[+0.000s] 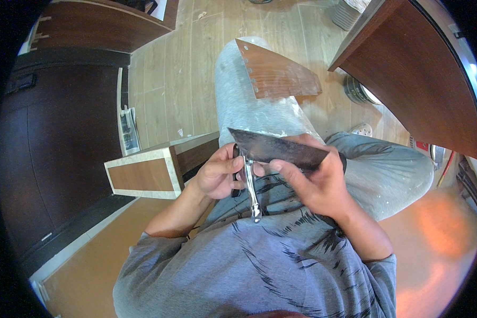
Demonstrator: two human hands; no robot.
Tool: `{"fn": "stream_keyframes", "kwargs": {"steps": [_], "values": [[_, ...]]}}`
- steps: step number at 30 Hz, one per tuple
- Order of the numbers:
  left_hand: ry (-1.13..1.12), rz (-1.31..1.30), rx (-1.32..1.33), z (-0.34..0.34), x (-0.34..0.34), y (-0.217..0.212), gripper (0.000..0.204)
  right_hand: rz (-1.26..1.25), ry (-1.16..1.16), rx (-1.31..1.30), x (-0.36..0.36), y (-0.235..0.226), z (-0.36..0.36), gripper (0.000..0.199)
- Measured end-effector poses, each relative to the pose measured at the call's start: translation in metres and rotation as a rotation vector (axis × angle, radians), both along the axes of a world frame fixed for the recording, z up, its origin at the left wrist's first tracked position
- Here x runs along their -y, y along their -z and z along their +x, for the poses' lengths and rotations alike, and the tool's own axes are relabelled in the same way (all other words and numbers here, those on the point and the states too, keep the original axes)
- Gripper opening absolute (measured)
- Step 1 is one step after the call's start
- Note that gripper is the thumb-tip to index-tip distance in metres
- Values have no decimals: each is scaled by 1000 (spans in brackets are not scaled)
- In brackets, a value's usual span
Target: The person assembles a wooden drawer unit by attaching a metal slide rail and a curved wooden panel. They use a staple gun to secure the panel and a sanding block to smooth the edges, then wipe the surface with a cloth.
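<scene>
My right hand (320, 183) grips a dark, wedge-shaped flat blade (281, 149) by its right end, with the thumb pressed along the near edge. My left hand (214, 172) is closed at the blade's left end, its fingertips around a slim black piece (236, 183). Between the hands a shiny metal bar (252, 193) with a rounded end points down toward my shirt; how it joins the blade is hidden. A wood-grained, wedge-shaped panel (281, 71) rests on my left leg, with pale smears along its left edge. White dust marks my grey trousers.
A wooden box-like piece (143, 175) edged with pale tape stands at the left, near a dark door (69, 127). A brown cabinet panel (413, 74) juts in at the right, beside a bucket (355, 89). Folded printed paper (129, 130) lies by the door frame.
</scene>
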State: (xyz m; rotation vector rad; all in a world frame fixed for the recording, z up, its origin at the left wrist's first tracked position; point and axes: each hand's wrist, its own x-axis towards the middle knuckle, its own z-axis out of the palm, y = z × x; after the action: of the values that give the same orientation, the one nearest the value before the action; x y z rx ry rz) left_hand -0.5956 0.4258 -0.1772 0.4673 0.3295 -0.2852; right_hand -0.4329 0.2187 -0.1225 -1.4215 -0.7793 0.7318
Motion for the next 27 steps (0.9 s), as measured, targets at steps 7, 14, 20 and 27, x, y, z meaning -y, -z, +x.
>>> {"fn": "stream_keyframes", "kwargs": {"steps": [7,14,20,27], "values": [[62,8,1,2,0,-3,48,64,27,-685,0,9,-1,19],[41,14,-1,2,-2,-5,46,52,72,-304,0,9,-1,17],[10,17,-95,-4,-1,-6,43,4,-3,-113,2,-1,0,22],[-124,-126,-136,-11,11,1,41,63,-23,132,-3,11,-2,41]]}}
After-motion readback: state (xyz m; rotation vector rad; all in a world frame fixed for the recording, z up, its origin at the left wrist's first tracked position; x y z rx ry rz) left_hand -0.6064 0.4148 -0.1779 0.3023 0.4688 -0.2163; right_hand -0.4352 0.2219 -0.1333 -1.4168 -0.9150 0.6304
